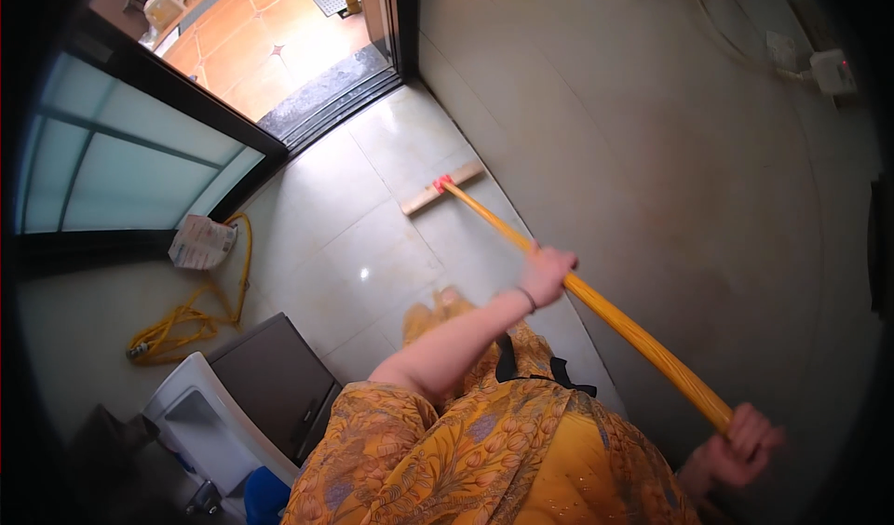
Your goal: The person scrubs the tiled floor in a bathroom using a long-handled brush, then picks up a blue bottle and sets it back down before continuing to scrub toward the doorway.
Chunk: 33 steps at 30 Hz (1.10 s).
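Note:
A push broom with a yellow wood-grain handle runs slantwise from my right side to the floor ahead. Its flat, pale wooden head lies on the tiles near the right-hand wall, joined to the handle by a red-pink socket; the underside is hidden. My left hand wraps around the middle of the handle, a dark band at its wrist. At the handle's upper end, low on the right, my right hand is closed around it, slightly blurred.
Grey wall stands close on the right. Ahead, a dark-framed doorway has a raised sill. On the left are a frosted door panel, a coiled yellow hose, a dark grey bin-like box and a white basin.

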Available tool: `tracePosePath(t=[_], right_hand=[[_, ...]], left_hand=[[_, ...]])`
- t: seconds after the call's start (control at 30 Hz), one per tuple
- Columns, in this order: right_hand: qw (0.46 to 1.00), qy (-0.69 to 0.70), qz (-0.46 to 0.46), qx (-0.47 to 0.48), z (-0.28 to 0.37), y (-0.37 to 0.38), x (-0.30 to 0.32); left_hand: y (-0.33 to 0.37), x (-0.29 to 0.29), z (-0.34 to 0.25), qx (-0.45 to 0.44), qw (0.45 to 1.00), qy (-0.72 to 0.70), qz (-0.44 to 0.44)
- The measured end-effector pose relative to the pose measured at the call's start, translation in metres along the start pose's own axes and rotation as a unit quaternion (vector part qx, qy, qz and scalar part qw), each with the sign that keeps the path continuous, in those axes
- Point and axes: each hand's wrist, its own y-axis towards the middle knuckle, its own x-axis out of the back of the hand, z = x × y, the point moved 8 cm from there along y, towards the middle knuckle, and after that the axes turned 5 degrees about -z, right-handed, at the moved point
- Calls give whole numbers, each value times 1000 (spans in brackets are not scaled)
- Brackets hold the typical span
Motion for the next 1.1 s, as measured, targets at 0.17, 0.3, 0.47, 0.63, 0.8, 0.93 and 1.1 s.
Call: tracePosePath(t=[0.17, 0.3, 0.47, 0.63, 0.8, 0.93, 1.1], right_hand=[[992, -121, 25, -29, -120, -5, -54], [992, -5, 97, -83, -219, 7, -109], [991, 25, 89, -95, -226, 14, -97], [992, -17, 56, -109, -157, -13, -35], [989, -12, 70, -131, -42, -49, 69], [989, -86, 79, -91, 54, -75, 142], [985, -153, 27, -72, 148, -86, 187]], left_hand=[[45, 71, 129, 118, 979, 83, -147], [60, 121, 198, 287, 931, 99, -203], [75, 120, 187, 259, 944, 169, -112], [63, 54, 129, 120, 975, 183, -27], [24, -47, 7, -118, 987, 105, 5], [-16, -133, -97, -137, 985, 43, 94], [-64, -232, -206, -156, 946, -6, 284]])
